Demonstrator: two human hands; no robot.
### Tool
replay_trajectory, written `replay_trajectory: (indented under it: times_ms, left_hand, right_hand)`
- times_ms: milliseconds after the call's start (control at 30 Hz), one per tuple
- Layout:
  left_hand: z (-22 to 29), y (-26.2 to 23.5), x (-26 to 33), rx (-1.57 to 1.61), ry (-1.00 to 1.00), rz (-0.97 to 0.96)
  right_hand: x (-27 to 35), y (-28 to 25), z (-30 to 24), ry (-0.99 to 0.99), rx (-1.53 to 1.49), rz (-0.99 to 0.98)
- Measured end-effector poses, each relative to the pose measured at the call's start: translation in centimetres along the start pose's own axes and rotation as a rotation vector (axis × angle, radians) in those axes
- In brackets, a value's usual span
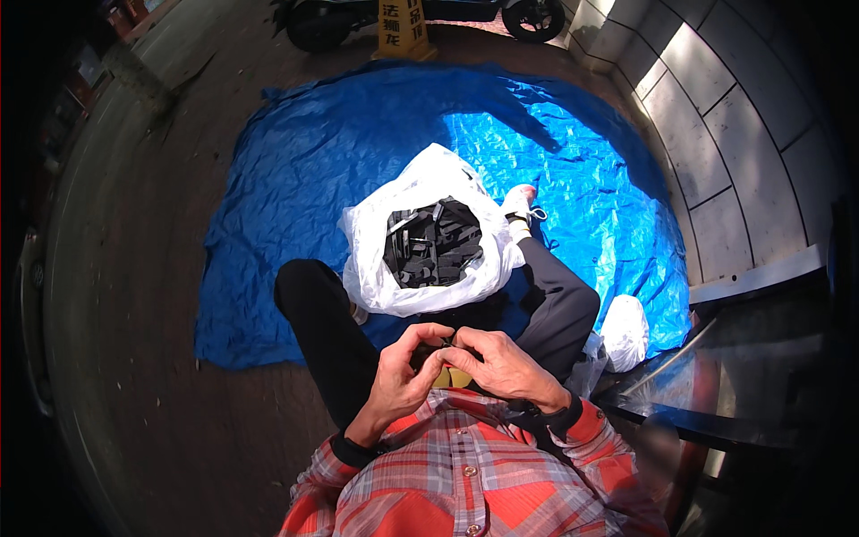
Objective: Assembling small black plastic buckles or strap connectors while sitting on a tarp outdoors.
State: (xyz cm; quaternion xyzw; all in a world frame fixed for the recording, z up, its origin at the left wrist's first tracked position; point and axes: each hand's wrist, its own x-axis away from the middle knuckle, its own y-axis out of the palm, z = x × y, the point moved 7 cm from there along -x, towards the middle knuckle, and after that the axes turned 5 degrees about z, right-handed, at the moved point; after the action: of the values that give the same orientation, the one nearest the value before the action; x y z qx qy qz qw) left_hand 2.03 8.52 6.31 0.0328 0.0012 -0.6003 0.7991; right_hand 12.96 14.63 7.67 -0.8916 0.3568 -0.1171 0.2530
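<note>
My left hand (pixel 404 374) and my right hand (pixel 508 367) meet above my lap, fingers closed in a pinch. Between the fingertips is a small black piece (pixel 449 341), mostly covered, so its kind does not show. Just beyond my hands, an open white plastic bag (pixel 365 259) stands between my legs with its rim rolled outward. It holds many black and dark grey parts (pixel 434 242), some of them long and narrow. Something yellow (pixel 453 376) shows below my fingers, partly hidden by them.
A wrinkled blue tarp (pixel 295 170) spreads under the bag and my legs. At the right are a small tied white bag (pixel 625 333) and a dark-framed glossy surface (pixel 716 394), near a tiled wall (pixel 716 143). A yellow sign stand (pixel 404 31) and a scooter (pixel 534 18) stand beyond the tarp.
</note>
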Motion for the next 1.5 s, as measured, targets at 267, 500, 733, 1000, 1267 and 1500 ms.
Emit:
replay_trajectory:
  times_ms: [267,500,733,1000,1267,1500]
  left_hand:
    - [-5.4,-2.0,1.0,0.693,-0.466,0.152]
    - [-4.7,1.0,0.5,0.529,-0.409,-0.034]
    - [-3.4,0.3,0.1,0.631,-0.369,-0.056]
    - [-3.3,0.6,0.4,0.575,-0.426,-0.063]
    - [-3.7,0.6,0.5,0.492,-0.265,-0.035]
    - [-3.2,0.5,0.2,0.378,-0.247,-0.132]
  right_hand:
    - [1.4,1.9,3.4,0.457,-1.019,-0.155]
    - [1.4,3.8,2.7,0.432,-1.037,-0.192]
    - [0.4,2.6,1.6,0.252,-0.769,-0.018]
    - [1.4,4.2,3.1,0.518,-1.328,-0.1]
    - [1.8,3.1,3.1,0.408,-1.312,0.133]
    - [1.8,3.2,3.1,0.456,-1.223,0.058]
